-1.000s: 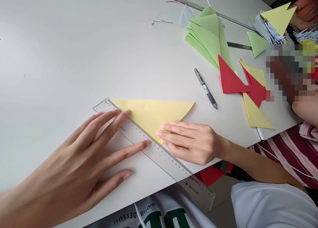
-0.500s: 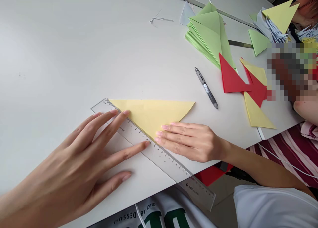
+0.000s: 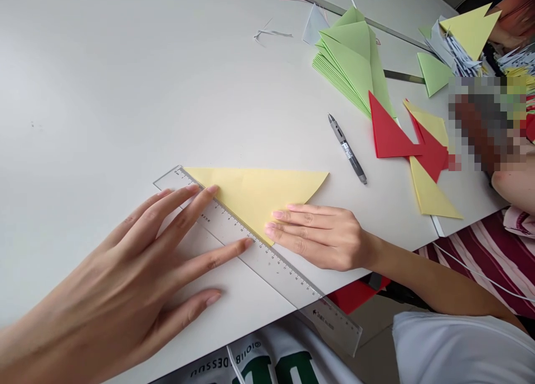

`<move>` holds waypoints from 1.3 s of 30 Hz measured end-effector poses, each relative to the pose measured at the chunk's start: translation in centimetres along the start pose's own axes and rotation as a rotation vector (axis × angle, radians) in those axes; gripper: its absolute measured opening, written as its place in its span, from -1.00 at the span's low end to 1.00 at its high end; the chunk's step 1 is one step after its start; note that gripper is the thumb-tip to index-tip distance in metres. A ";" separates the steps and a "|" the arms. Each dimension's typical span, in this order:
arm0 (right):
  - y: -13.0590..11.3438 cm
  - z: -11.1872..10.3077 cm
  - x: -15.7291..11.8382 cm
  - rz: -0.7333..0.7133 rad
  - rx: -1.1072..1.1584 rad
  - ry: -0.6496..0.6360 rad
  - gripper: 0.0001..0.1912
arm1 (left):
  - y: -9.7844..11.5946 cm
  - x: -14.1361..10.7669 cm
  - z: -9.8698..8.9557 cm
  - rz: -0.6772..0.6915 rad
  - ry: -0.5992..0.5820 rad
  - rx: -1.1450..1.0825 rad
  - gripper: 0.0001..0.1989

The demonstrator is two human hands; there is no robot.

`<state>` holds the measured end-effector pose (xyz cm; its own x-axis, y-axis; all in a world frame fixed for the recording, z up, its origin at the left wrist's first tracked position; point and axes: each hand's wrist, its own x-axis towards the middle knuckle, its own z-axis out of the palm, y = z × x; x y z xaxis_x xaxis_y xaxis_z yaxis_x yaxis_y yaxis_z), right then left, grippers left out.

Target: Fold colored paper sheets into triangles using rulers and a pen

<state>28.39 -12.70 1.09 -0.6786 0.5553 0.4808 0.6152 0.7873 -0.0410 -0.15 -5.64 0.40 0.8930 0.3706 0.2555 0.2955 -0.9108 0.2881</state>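
Yellow paper (image 3: 251, 189): laid on table (image 3: 125, 83), bordered by ruler (image 3: 271, 270). Left hand (image 3: 154, 261): fingers spread, ruler pressed, not gripped. Right hand (image 3: 320, 236): fingers flat, together; paper pressed, partly covered. Placed beyond: pen (image 3: 346, 149), green stack (image 3: 353, 63), red pieces (image 3: 388, 133).

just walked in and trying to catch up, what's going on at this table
A person's left hand, fingers spread, rests on a clear plastic ruler lying along one edge of a yellow paper triangle. The right hand is on the paper near its lower corner. One ruler end overhangs the table. A grey pen lies off to the right.
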 end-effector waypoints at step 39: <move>1.9 4.0 8.7 0.108 -0.137 -0.282 -0.56 | 1.4 -1.5 -0.6 -0.009 0.039 0.105 -0.37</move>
<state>22.00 -5.31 1.67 -0.6793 0.7008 0.2178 0.7247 0.6873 0.0492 -1.25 -7.35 1.03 0.8770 0.3835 0.2894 0.3390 -0.9208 0.1928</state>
